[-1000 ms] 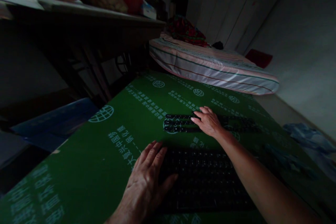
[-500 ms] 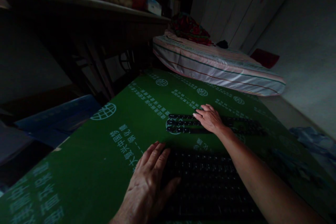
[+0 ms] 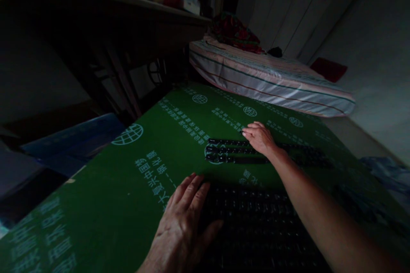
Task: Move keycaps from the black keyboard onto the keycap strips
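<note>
A black keyboard (image 3: 253,222) lies on the green printed board in front of me, its lower part dim. My left hand (image 3: 184,217) lies flat over its left edge, fingers stretched out and thumb reaching onto the keys. Beyond the keyboard, loose black keycaps (image 3: 237,150) are lined up in three rows. My right hand (image 3: 260,137) is just past the farthest row, thumb and fingers pinched on a small black keycap (image 3: 242,132), which shows only in part. My right forearm passes over the keyboard's right side and hides some of the rows.
The green board (image 3: 105,196) bears white lettering and globe marks. A bed with a striped sheet (image 3: 272,79) stands beyond it. At the left is a dark table (image 3: 153,21) with things on it, above a blue box (image 3: 73,136). Dim crumpled material (image 3: 361,209) lies at the right.
My right hand has shifted slightly away from me, off the farthest keycap row and onto the board beyond it. My left hand stays at the keyboard's edge. The view has tilted slightly.
</note>
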{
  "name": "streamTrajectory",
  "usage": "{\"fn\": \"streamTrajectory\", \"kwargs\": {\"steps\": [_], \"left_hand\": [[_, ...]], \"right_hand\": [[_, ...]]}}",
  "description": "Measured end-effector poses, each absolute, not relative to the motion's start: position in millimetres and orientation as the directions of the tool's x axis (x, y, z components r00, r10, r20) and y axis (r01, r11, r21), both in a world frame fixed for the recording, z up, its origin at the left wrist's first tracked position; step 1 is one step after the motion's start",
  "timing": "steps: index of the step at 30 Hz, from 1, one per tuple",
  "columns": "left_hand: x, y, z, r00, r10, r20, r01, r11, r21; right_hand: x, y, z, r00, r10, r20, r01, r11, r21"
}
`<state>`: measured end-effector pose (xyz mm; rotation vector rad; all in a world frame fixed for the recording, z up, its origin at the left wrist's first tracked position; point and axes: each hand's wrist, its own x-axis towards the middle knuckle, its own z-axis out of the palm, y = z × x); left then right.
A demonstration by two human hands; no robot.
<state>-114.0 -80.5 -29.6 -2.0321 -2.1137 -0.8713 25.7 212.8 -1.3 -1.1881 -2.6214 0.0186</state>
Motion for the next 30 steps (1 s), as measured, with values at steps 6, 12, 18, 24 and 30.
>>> {"fn": "streamTrajectory", "kwargs": {"steps": [6,12,18,24,30], "left_hand": [[-113.8,-81.2,-28.5,-0.121,0.901,0.417,0.945,-0.025,0.327],[-114.3,-81.1,-27.9,-0.110,0.910,0.400,0.947,-0.026,0.320],[-113.6,-81.8,-23.3,-0.096,0.904,0.417,0.949,-0.044,0.313],[-111.3,-78.4,-13.0,-0.087,0.910,0.405,0.943,-0.057,0.329],[-108.8,-74.6,-10.3,-0.083,0.929,0.360,0.932,-0.055,0.358]], "right_hand": [[22.8,228.0,-0.4,-0.635,0.739,0.226,0.730,0.669,-0.137],[13.8,231.3,-0.1,-0.668,0.719,0.191,0.706,0.694,-0.139],[9.8,233.6,1.8,-0.684,0.696,0.217,0.678,0.717,-0.162],[33.0,200.7,22.1,-0.736,0.613,0.289,0.578,0.790,-0.204],[81.2,98.8,29.6,-0.791,0.490,0.367,0.368,0.859,-0.355]]}}
